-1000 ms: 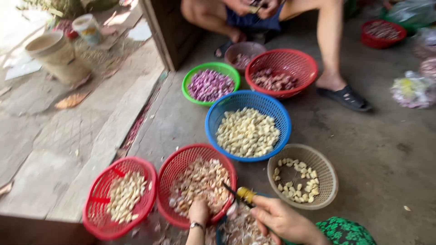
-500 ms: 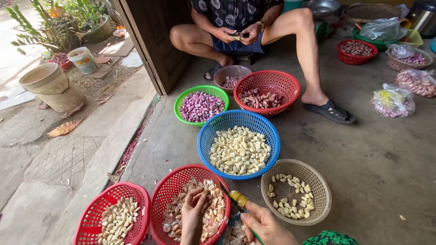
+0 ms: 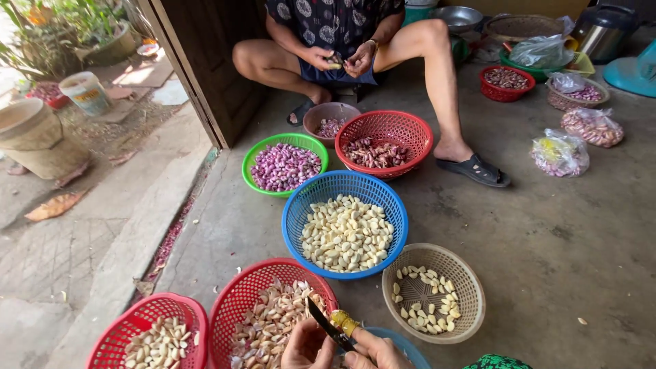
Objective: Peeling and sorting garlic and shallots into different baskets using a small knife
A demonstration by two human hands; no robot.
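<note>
My right hand (image 3: 377, 352) grips a small knife (image 3: 326, 324) with a yellow handle and a dark blade pointing up-left. My left hand (image 3: 304, 346) is curled beside it at the bottom edge, its fingers closed around something small that I cannot make out. Both hands hover over a red basket (image 3: 236, 301) of unpeeled garlic cloves. Just beyond stands a blue basket (image 3: 294, 212) heaped with peeled garlic, and a tan basket (image 3: 471, 301) with fewer peeled cloves sits to the right.
A second red basket (image 3: 147, 311) of cloves lies bottom left. A green basket (image 3: 253, 160) of purple shallots and a red basket (image 3: 417, 133) of peels lie ahead. Another person (image 3: 342, 41) squats opposite, peeling. Bags (image 3: 560, 154) and bowls stand right; a doorstep drops left.
My view has tilted up and nearer. My left hand drew back from the red basket of unpeeled garlic to meet the right hand and knife.
</note>
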